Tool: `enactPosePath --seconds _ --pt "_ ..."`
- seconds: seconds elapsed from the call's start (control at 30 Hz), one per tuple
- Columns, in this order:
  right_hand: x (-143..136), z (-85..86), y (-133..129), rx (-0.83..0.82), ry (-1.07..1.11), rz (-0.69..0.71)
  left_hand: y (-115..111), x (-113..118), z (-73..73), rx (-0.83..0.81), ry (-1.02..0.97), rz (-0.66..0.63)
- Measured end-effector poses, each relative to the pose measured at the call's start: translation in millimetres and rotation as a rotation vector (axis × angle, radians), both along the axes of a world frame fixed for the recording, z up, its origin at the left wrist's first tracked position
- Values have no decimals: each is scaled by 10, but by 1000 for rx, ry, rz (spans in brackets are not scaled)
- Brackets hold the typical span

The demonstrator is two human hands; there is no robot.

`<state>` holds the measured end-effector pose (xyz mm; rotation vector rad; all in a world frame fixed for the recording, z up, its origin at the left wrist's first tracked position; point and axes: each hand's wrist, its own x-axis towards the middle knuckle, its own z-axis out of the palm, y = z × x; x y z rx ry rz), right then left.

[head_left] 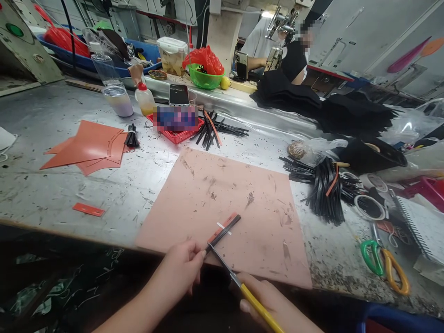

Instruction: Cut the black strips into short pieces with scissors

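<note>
My left hand (183, 263) is closed, thumb and fingers pinching the near end of a thin bundle of black strips (227, 227). Alongside the strips lies an orange marked strip (227, 221), with a small white piece crossing under them. In my right hand (267, 296) is a pair of scissors (256, 303) with a yellow handle. Its blade tips meet the strips just beyond my left fingertips; whether they have cut in, I cannot tell. Beneath all this is a worn pinkish mat (215, 185) at the table's front edge.
Orange pattern pieces (86, 145) and a small orange strip (88, 209) lie left. Loose black strips (211, 129) sit beside a red basket (176, 135). Rightward are bundled black strips (326, 189), green-and-orange scissors (385, 263) and a notebook (421, 226). A person sits behind.
</note>
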<state>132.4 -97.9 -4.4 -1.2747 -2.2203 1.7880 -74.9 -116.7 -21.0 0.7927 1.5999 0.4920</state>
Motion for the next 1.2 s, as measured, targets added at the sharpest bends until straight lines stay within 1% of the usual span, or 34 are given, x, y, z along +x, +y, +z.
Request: enactPosePath --seconds 0.2,0.37,0.53,0.63,0.8,0.9,1.07,1.2 --pt "-2 -31 -7 31 56 -37 -5 1 1 11 7 -3" --pt "-4 -54 -13 -16 44 -5 -7 7 26 13 16 5" --pt "4 -85 -20 -10 28 3 -7 15 35 20 18 -1" --pt "2 -93 -14 -36 43 5 -3 15 36 18 21 -1" --pt "2 -162 -34 -33 93 -53 -22 9 21 12 10 3" --pt "-4 -209 -81 -14 113 -90 -45 -5 21 35 -24 37" --pt "-120 -197 -102 -24 172 -148 -67 -111 95 150 -22 104" --pt "-328 -121 -31 -22 214 -104 -69 -274 163 208 11 153"
